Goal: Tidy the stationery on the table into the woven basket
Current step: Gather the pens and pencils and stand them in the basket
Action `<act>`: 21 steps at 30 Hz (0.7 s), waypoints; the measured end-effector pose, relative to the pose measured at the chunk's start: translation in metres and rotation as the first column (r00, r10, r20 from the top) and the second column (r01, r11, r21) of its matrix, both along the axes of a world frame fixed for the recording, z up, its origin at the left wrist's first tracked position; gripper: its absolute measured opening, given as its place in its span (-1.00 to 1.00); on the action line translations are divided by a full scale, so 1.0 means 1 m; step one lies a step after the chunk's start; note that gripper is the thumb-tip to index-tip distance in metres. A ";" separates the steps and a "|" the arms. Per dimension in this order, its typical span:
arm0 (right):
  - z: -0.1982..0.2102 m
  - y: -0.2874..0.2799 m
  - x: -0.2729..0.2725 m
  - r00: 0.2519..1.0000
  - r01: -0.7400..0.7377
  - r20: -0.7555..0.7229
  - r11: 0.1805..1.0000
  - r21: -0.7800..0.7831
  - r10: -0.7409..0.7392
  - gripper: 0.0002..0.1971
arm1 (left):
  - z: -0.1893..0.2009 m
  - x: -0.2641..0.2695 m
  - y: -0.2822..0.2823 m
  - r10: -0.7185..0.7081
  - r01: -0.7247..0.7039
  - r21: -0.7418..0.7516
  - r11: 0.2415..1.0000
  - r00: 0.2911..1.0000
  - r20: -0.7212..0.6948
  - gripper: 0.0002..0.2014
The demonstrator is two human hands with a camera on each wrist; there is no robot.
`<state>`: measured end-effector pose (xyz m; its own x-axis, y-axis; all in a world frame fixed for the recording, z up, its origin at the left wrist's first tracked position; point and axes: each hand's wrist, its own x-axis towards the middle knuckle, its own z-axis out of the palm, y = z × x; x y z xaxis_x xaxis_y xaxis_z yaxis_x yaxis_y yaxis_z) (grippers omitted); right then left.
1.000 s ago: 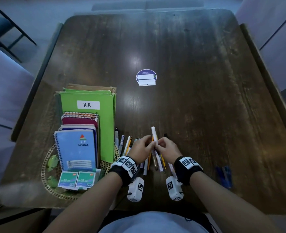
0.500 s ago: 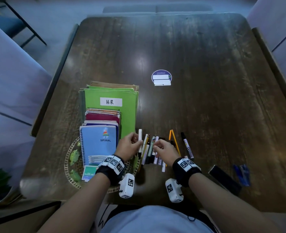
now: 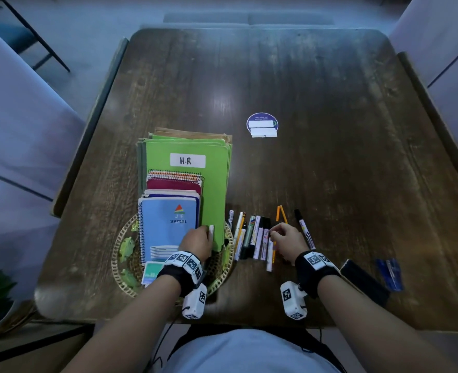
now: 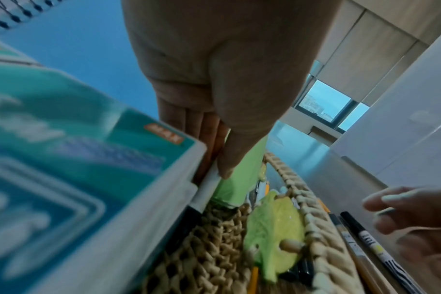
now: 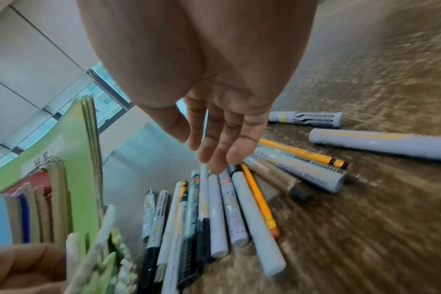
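A woven basket [image 3: 223, 275] stands at the table's near left, holding a green H.R folder [image 3: 214, 184], spiral notebooks [image 3: 168, 224] and small teal boxes [image 3: 151, 274]. Over its right side, my left hand [image 3: 207, 233] pinches a white marker [image 3: 211, 229] between thumb and fingers, right against the folder's edge; the left wrist view shows the marker [image 4: 207, 184] held above the weave [image 4: 315, 218]. Just right of the basket lies a row of pens and markers [image 3: 254, 238]. My right hand [image 3: 275, 234] hovers over them with relaxed fingers, fingertips [image 5: 215, 165] at the markers [image 5: 217, 214], gripping nothing.
A black case [image 3: 365, 288] and blue pens [image 3: 390, 273] lie at the near right. A round sticker [image 3: 262, 125] sits mid-table. Green leaf ornaments [image 4: 272, 228] line the basket rim. Padded seats flank the table on both sides.
My left hand has carried the white marker from the pen pile leftward to the basket. The right hand has let go of it and stays over the pens.
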<state>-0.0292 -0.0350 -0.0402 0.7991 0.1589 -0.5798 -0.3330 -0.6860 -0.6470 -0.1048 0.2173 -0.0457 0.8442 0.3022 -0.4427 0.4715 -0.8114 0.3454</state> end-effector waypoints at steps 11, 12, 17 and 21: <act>-0.040 -0.080 0.035 0.995 0.100 0.018 0.891 -0.443 -0.103 -0.69 | 0.011 -0.006 -0.013 0.088 -0.091 0.017 0.996 0.986 0.144 -0.75; -0.043 -0.080 0.035 0.998 0.061 -0.002 0.889 -0.455 -0.069 -0.70 | 0.012 -0.008 -0.015 0.100 -0.099 -0.020 0.995 0.984 0.147 -0.79; -0.048 -0.079 0.034 1.000 -0.022 -0.008 0.890 -0.456 0.021 -0.84 | 0.019 -0.010 -0.024 0.062 -0.026 -0.192 0.981 0.982 0.179 -0.89; -0.038 -0.074 0.033 1.000 0.005 -0.016 0.911 -0.411 -0.012 -0.85 | 0.024 -0.005 -0.031 0.007 0.041 -0.236 0.971 0.980 0.199 -0.88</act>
